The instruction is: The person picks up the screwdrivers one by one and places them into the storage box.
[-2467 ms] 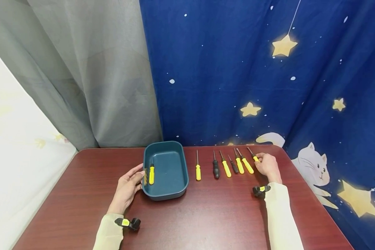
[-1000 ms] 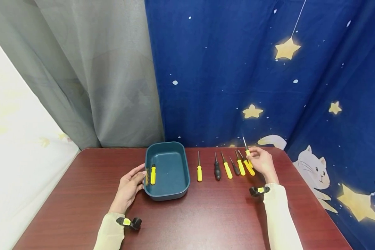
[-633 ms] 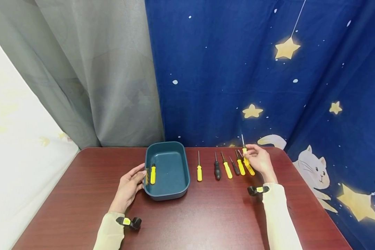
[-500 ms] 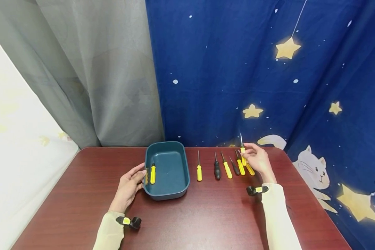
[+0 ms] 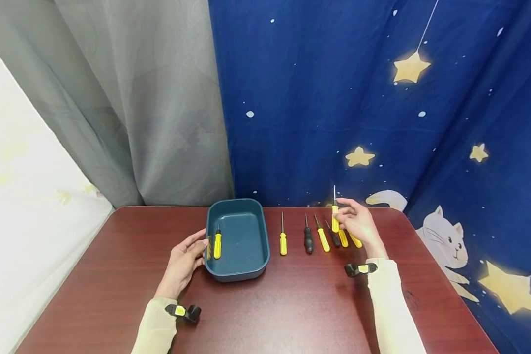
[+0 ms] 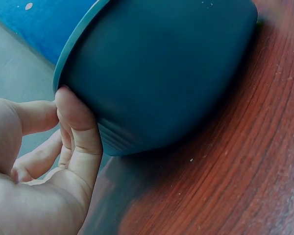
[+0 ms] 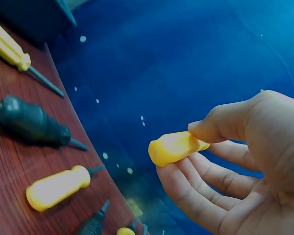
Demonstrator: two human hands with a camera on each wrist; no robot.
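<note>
In the head view, a dark teal plastic bin (image 5: 236, 277) stands left of centre, with a yellow-handled screwdriver (image 5: 218, 246) lying inside it. My left hand (image 5: 183, 263) holds the bin's left rim; the left wrist view has its fingertips against the wall (image 6: 152, 73) just below the edge. Above the table, my right hand (image 5: 357, 223) pinches another yellow-handled screwdriver (image 5: 335, 219) between thumb and fingers, its shaft pointing up and away. The right wrist view shows that held handle (image 7: 174, 148) end-on. Part of the grip is covered by fingers.
Right of the bin lies a lone yellow screwdriver (image 5: 283, 243). Further right, a thick black screwdriver (image 5: 308, 242), a yellow one (image 5: 323, 240), a slim black one (image 5: 335, 239) and partly hidden yellow ones (image 5: 343, 239) form a row. Curtains (image 5: 309, 98) hang behind the table's far edge.
My right hand has picked up the rightmost screwdriver from the table and carried it left, over the row, turning it more upright. The left hand has stayed at the bin.
</note>
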